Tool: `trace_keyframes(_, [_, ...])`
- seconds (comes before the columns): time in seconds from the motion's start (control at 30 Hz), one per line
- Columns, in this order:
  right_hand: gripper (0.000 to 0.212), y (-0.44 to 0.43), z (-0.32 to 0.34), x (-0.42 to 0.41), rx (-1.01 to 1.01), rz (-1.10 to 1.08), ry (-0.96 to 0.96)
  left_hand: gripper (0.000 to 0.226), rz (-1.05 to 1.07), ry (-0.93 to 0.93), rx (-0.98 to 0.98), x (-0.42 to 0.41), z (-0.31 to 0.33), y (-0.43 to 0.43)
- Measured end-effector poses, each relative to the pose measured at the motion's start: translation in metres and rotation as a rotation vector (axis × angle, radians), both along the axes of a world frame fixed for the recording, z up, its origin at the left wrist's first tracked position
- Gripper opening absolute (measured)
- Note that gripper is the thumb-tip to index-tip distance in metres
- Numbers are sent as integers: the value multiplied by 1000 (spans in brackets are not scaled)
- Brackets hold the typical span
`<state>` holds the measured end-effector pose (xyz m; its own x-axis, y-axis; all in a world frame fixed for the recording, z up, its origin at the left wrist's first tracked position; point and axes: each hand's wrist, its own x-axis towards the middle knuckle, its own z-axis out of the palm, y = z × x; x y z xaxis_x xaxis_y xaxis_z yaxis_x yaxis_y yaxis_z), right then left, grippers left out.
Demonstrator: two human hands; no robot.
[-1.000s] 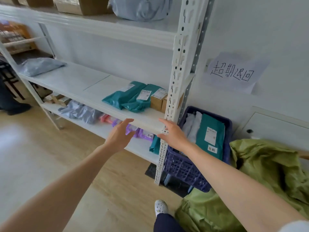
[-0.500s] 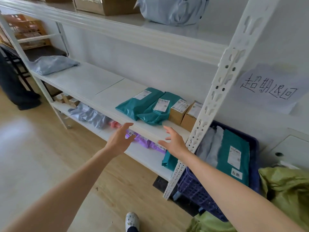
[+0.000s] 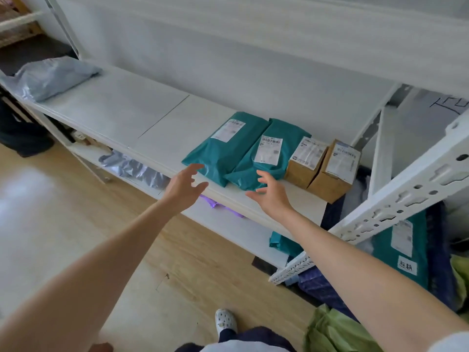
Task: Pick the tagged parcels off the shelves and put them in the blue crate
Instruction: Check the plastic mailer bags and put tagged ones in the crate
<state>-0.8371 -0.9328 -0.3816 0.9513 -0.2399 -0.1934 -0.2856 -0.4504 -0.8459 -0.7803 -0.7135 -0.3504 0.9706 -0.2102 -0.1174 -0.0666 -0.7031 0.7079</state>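
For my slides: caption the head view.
Left hand and right hand, open, reach toward teal parcels beside cardboard boxes on a white shelf.

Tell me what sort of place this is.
Probably a parcel storage or pick-up room: white metal shelving holds labelled teal mailer bags and cardboard boxes, with a blue crate of parcels beside it.

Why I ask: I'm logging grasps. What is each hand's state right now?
Left hand: open, holding nothing.
Right hand: open, holding nothing.
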Motion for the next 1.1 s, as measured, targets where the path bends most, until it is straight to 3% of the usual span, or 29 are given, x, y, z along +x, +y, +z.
trace_keyframes(0.33, [71,32,-15,54,30,-163,9,48,-125,61,30,86,-38,24])
trace_keyframes(0.67, [75,64,-25,110,81,-400,84,48,-397,119,129,199,-56,40])
trace_keyframes(1.1, [77,50,-45,166,118,-497,107,56,-552,250,101,271,-92,-6])
